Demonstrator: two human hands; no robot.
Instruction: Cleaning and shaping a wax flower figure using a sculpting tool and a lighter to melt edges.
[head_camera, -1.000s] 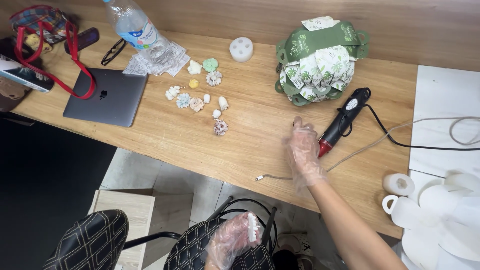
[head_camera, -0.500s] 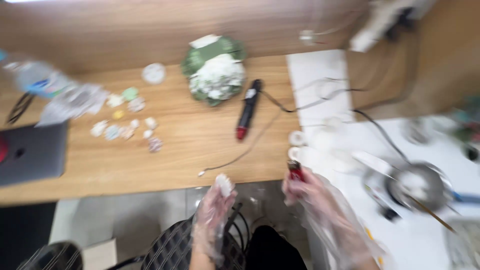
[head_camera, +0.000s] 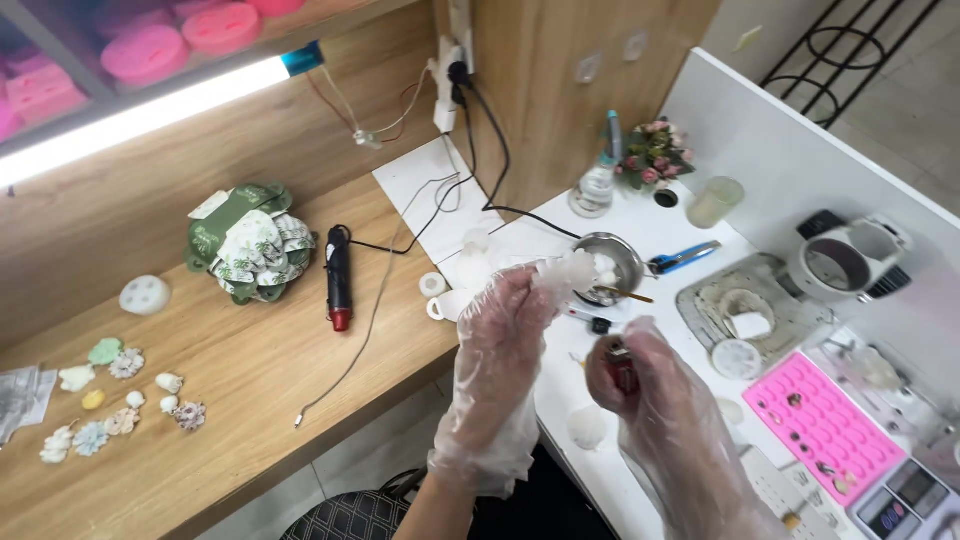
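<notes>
Both my hands wear clear plastic gloves. My left hand (head_camera: 505, 335) is raised over the white counter (head_camera: 700, 130) and holds a small white flower-shaped piece (head_camera: 568, 268) at its fingertips. My right hand (head_camera: 645, 385) is closed around a small red lighter (head_camera: 620, 365), just below and to the right of the left hand. Behind the two hands sits a small metal pot (head_camera: 610, 265) with white lumps in it.
A black and red heat tool (head_camera: 340, 275) with its cord lies on the wooden desk (head_camera: 250, 370), beside a green patterned bundle (head_camera: 250, 245). Small pastel shapes (head_camera: 120, 400) are spread at left. A pink mould (head_camera: 825, 425), scale, kettle and blue-handled tool stand at right.
The view swung right, from the wooden desk to the white counter. My right hand left the heat tool and now grips a lighter; my left hand rose holding a white piece.
</notes>
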